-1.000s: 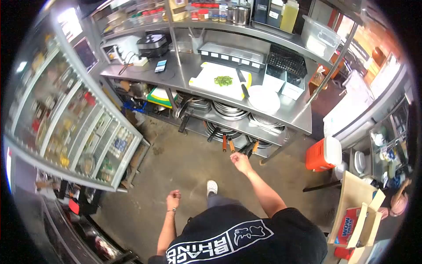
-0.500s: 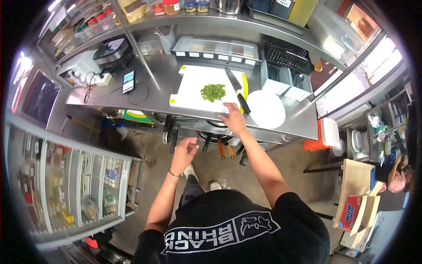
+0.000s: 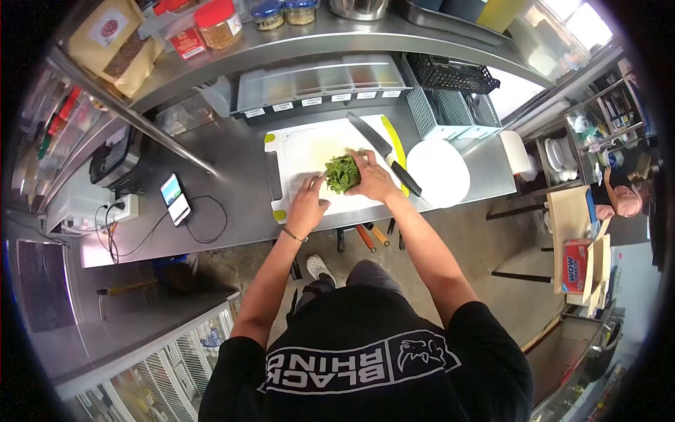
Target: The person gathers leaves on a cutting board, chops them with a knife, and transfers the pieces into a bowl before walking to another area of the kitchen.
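Note:
A pile of chopped green leaves (image 3: 342, 174) lies on the white cutting board (image 3: 299, 156) with lime-green grips. My right hand (image 3: 373, 180) curls round the pile's right side, fingers at its far edge and thumb at its near edge. To the left of the leaves, my left hand (image 3: 307, 205) rests low over the board, thumb apart from the bent fingers and nothing in it. A kitchen knife with a black handle (image 3: 406, 177) lies slantwise across the board's right side, its blade pointing away from me. Beside the board is a round white plate (image 3: 439, 173).
Behind the board stands a lidded condiment bin (image 3: 320, 81) with labelled compartments. Grey baskets (image 3: 444, 130) with utensils are at the back right. A phone (image 3: 175, 200) with a cable lies left. A steel shelf (image 3: 281, 43) with jars overhangs the counter. Another person (image 3: 620, 195) is at far right.
Both hands have moved in over the board, the left from below the counter edge. My right hand now cups the leaves, which sit bunched closer together. The view has shifted nearer the counter.

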The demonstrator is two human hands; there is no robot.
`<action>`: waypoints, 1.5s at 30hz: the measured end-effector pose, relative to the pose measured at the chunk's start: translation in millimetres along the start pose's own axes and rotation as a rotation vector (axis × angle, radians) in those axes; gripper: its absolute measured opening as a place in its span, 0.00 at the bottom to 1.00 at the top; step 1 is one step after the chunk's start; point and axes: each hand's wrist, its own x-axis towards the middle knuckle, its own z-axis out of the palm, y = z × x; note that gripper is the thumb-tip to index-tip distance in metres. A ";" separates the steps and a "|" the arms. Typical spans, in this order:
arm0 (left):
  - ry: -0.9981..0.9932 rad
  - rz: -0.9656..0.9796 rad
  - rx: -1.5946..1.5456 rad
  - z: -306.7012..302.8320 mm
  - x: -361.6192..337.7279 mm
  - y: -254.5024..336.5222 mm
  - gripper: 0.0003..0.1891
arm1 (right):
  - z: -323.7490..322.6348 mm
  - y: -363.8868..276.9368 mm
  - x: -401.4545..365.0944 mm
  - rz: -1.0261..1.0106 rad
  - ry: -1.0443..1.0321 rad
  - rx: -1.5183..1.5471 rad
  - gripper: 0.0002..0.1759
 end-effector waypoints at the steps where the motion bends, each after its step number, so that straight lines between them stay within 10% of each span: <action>1: -0.016 -0.006 -0.013 1.0 7.2 -3.4 0.33 | 1.6 -0.7 1.4 -0.008 -0.018 0.005 0.56; 18: 0.132 -0.025 -0.270 11.2 35.2 8.4 0.26 | -21.2 12.5 -8.9 -0.065 0.041 0.270 0.39; 24: 0.149 0.001 -0.311 17.9 48.1 4.3 0.22 | 3.5 4.6 6.3 -0.171 0.087 0.308 0.17; 40: 0.244 -0.031 -0.262 32.9 58.0 11.2 0.09 | -5.6 10.7 0.3 -0.088 0.003 0.449 0.25; 45: 0.298 -0.075 -0.370 37.9 61.0 6.3 0.07 | 15.1 6.8 -19.6 -0.334 0.239 0.226 0.29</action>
